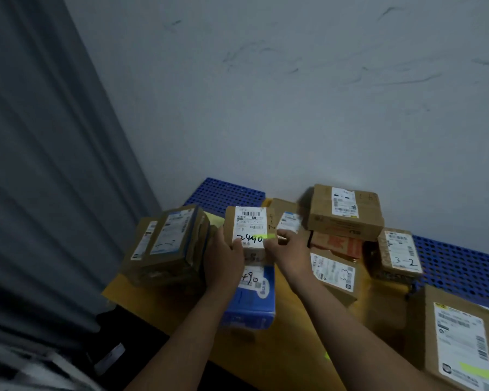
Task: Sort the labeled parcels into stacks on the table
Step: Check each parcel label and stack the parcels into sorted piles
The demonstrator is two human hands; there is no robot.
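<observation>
The left hand's (226, 258) thumb lies across the lower edge of the white label, its other fingers hidden behind the box. The right hand's (287, 249) fingers curl round the opposite side at the same height. Between them they hold one small brown parcel (250, 224) at the middle of the frame, tilted with its label up toward the camera. Handwriting on the label reads something like "2440" or "2490"; I cannot tell which.

Directly below the parcel lies a blue box (251, 303) on the yellow table (288, 348), and its label ends in "490". Whether the parcel rests on it or hangs just above I cannot tell. To the left stands a stack (170, 241) of brown boxes. To the right are more: one marked "3-2" (401, 252), and a larger box (345, 210) set on top of others near the wall. A big carton (458, 342) fills the lower right corner. A blue grid mat (223, 190) shows behind the piles.

My guess is that this is the reading step: the label is turned up to be checked against the piles. If the numbers do match, the next move calls for lowering the parcel squarely onto the blue box, edges in line, both hands letting go only once it sits flat. If not, it wants carrying to another pile.
</observation>
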